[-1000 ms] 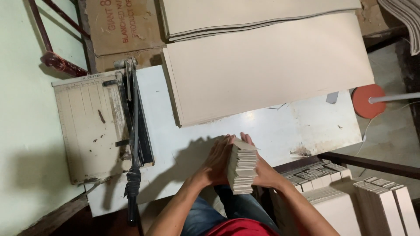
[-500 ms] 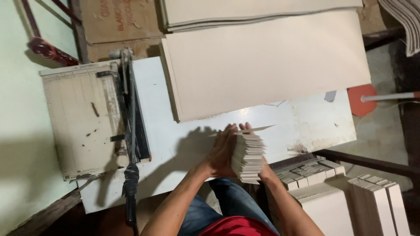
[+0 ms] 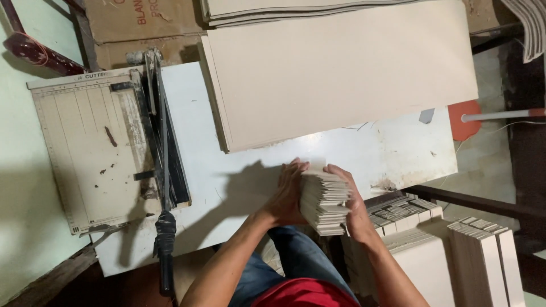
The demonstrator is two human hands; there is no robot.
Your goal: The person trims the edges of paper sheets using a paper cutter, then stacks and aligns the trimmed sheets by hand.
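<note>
Stack of cut cardboard pieces (image 3: 324,200), beige, matte, edges slightly fanned, at near table (image 3: 227,176) edge. Left hand (image 3: 287,193) flat against stack's 9 o'clock side, right hand (image 3: 355,207) cupped at 3 o'clock; both clamp it. Large board sheets (image 3: 341,74) at 12 o'clock; paper cutter (image 3: 108,148) at 9 o'clock, bare white surface between.

We see white worktop (image 3: 227,187), scuffed, stained; pale green wall (image 3: 17,187) at left; cardboard boxes (image 3: 142,28) behind; dim concrete floor (image 3: 489,153) at right.
</note>
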